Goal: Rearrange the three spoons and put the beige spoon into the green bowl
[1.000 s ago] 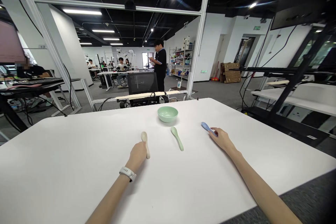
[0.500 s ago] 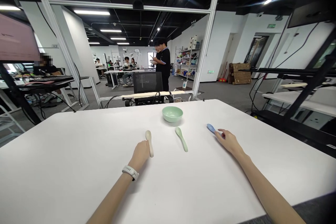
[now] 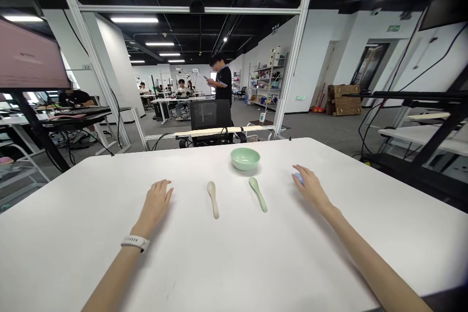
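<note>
At the right of the white counter [image 3: 402, 204], a blue spoon [image 3: 298, 178] lay mostly hidden under the right hand [image 3: 310, 187], whose grip curled narrowly over it, though whether it held firm could not be told. The left hand [image 3: 156, 203] had just released the cream spoon [image 3: 213, 199] and lay open to its left. A green spoon [image 3: 258, 194] lay near a pale green bowl [image 3: 245, 159].

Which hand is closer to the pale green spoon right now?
Right. The right hand rests on the blue spoon, to the right of the pale green spoon; the left hand is farther left, beyond the cream spoon.
</note>
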`<state>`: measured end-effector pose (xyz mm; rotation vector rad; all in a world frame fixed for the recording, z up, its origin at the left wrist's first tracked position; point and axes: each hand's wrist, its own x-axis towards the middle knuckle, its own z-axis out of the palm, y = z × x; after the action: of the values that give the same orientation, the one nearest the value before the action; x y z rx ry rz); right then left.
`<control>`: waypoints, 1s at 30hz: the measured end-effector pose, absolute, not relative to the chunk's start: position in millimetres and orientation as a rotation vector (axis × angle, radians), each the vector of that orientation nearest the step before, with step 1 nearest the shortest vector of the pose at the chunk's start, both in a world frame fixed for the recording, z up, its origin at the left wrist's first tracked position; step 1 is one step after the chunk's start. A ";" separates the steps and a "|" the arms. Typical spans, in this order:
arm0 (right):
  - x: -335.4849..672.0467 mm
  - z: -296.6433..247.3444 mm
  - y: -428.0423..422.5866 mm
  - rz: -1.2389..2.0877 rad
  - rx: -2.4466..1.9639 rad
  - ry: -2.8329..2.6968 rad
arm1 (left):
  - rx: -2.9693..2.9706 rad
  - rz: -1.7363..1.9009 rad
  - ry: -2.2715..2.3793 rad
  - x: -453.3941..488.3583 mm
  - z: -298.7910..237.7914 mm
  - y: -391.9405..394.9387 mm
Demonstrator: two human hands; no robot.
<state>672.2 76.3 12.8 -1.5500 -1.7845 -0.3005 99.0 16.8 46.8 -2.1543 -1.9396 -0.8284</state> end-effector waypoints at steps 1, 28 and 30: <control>662.2 12.4 80.5 -0.265 -1.551 -1.818 | -2.129 -0.819 -1.941 89.4 44.8 17.9; 602.9 -16.9 94.1 0.081 -1.736 -2.070 | -1.982 -0.338 -2.463 37.4 5.1 5.3; 603.5 -19.0 96.5 0.087 -1.727 -2.057 | -1.967 -0.317 -2.466 40.5 9.1 5.6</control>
<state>603.5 96.5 -19.0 -1.7267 -2.0573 0.0874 40.5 5.6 9.1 -1.9674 -2.4662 -0.3173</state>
